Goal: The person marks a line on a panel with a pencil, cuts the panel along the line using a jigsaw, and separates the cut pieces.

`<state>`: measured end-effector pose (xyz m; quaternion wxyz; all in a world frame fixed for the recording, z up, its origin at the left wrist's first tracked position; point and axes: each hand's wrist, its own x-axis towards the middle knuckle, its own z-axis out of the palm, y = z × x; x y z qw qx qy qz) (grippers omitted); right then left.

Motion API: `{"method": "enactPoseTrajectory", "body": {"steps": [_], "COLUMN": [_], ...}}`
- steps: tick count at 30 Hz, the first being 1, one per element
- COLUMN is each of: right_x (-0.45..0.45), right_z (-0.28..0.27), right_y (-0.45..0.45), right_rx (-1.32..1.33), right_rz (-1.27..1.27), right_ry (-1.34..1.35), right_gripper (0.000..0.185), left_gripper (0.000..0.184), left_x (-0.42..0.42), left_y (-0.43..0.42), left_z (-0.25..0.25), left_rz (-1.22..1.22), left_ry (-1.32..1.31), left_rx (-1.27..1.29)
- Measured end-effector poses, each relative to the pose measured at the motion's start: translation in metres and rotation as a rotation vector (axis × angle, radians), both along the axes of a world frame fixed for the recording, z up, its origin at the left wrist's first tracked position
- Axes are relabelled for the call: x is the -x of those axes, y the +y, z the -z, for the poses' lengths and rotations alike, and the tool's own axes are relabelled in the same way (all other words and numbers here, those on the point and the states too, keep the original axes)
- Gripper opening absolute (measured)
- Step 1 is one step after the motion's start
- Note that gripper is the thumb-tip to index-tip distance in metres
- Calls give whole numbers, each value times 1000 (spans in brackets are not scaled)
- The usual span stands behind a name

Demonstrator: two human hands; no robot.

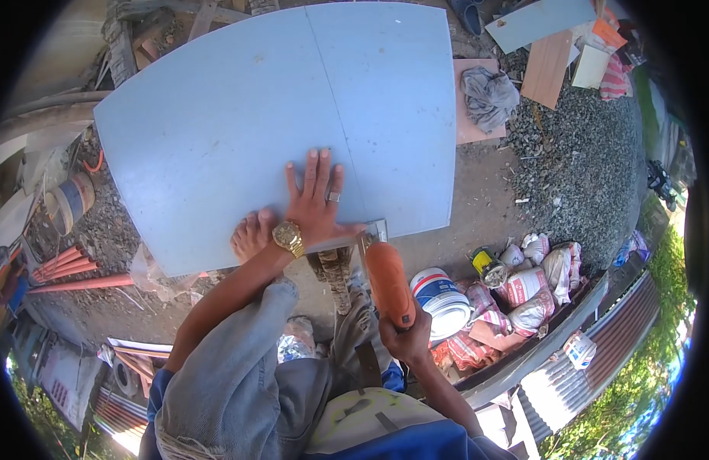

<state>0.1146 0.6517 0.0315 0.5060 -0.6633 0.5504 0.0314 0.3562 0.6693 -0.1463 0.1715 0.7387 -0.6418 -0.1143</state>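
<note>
I see the blue sheet (pixel 262 115) at upper centre, under the flat-spread left hand (pixel 312 213) — the right hand (pixel 408 336) grips the orange tool (pixel 389 282) at its lower edge.

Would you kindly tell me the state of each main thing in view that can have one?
Pale blue sheet: lying flat, a dark line across it.
Orange power tool: held at the sheet's near edge; running or not, cannot tell.
Left hand: open, flat on the sheet.
Right hand: closed around the tool.
Bare foot: resting on the sheet.
Gold watch: worn.
Grey cloth: crumpled.
Sacks: piled together.
</note>
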Motion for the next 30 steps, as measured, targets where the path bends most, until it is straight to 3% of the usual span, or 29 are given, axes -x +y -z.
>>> {"method": "enactPoseTrajectory", "body": {"steps": [9, 30], "right_x": [-4, -4], "right_z": [-4, -1], "right_y": [-4, -4], "right_rx": [-21, 1], "right_rz": [20, -2], "right_ry": [15, 2], "right_gripper": [25, 28], "left_gripper": [123, 115], "left_x": [0, -2], "left_y": [0, -1], "left_z": [2, 0], "left_rz": [-8, -14], "left_ry": [-17, -33], "left_rx": [20, 27]}}
